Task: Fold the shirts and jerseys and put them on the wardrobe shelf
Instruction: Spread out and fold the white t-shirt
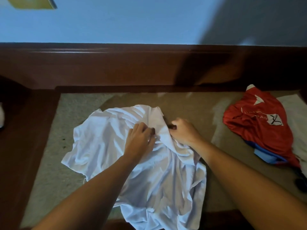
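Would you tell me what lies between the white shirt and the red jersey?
In the head view, only bare tan surface separates the white shirt from the red jersey.

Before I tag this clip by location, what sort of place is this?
Probably a bedroom: the white shirt both hands work on lies on a bare mattress in a dark wooden bed frame against a painted wall, with a red jersey nearby.

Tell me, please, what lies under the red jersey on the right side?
Under the red jersey a blue garment sticks out at its near edge, and a pale cloth shows at its right. How far they reach beneath is covered, as is anything else there.
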`<state>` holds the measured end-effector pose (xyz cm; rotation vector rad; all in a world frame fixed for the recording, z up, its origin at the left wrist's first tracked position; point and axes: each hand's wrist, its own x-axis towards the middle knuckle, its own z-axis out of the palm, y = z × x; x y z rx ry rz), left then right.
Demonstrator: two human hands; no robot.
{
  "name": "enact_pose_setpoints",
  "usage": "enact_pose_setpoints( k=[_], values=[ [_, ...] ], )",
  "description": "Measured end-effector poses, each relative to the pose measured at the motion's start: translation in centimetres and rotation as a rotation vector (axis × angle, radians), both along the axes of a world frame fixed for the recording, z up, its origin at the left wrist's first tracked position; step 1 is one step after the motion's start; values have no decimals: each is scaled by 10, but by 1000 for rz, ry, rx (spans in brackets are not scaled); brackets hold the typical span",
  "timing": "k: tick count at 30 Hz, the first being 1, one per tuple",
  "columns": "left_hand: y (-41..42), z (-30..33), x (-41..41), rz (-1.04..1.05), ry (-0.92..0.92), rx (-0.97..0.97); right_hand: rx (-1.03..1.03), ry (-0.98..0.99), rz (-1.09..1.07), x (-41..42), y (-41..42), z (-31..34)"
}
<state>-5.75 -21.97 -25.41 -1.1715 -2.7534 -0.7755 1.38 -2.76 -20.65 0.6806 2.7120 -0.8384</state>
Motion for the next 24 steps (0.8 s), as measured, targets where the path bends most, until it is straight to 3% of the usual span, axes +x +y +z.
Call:
enact_pose_setpoints(
  k=[3, 6, 9, 13, 16, 18, 19, 21, 24],
  values=[
    [4, 23, 1, 250, -270, 127, 11, 23, 94, -2, -28, 4],
    [14, 41, -3, 390, -507, 51, 40, 44, 96, 3, -50, -6],
    [15, 37, -8, 345, -486, -19, -76, 109, -130, 3, -52, -6],
    [10, 45, -16, 409, -506, 209, -368, 265, -502, -9, -26, 16],
    [14, 59, -16, 368, -519, 361, -350, 491, -584, -10, -10, 41],
    [20, 63, -17, 320, -522, 379, -258, 677, -529, -5, -7, 49],
    [24, 60, -18, 298, -537, 341, -199, 675, -446, -2, -7, 52],
    [30, 50, -23, 276, -586, 166, -82, 484, -298, 2, -7, 48],
    [31, 40, -29, 296, -534, 14, -64, 362, -407, -1, 3, 41]
  ],
)
